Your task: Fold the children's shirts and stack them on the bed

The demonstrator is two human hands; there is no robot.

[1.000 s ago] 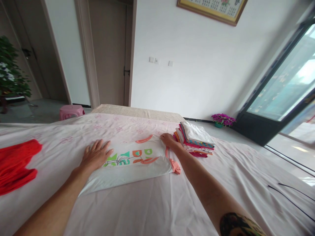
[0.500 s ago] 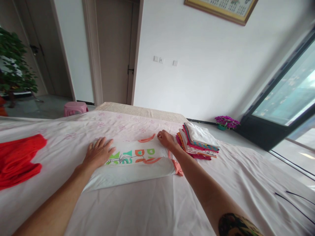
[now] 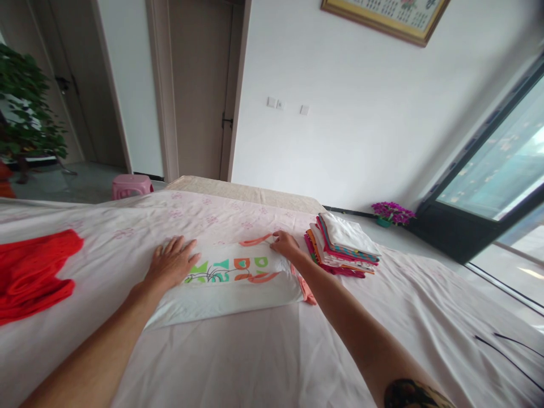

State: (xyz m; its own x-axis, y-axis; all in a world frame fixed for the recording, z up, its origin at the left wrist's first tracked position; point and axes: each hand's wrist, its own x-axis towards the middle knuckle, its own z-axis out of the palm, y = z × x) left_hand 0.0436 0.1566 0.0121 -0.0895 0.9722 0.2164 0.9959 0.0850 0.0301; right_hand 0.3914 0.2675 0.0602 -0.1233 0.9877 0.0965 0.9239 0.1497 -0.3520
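A white shirt [image 3: 229,303] with a colourful printed front and coral trim lies on the bed, its near side folded over lengthwise. My left hand [image 3: 172,262] rests flat on its left end, fingers spread. At the far right part, near the coral edging, my right hand [image 3: 284,245] has its fingers pinched on the shirt's edge. Just right of that hand stands a stack of folded clothes [image 3: 344,243], with a white piece on top. A bright red garment [image 3: 36,275] lies loosely bunched at the left.
A pale flowered sheet [image 3: 238,362] covers the bed. Beyond it are a pink stool [image 3: 132,186], a door [image 3: 198,90] and a pot of purple flowers [image 3: 393,212]. Thin dark cords [image 3: 510,354] lie at the right. A leafy plant [image 3: 28,107] stands at the far left.
My right hand has shifted very slightly at the shirt's far edge, its fingers still pinched. My left hand stays flat on the shirt. The view has moved a little.
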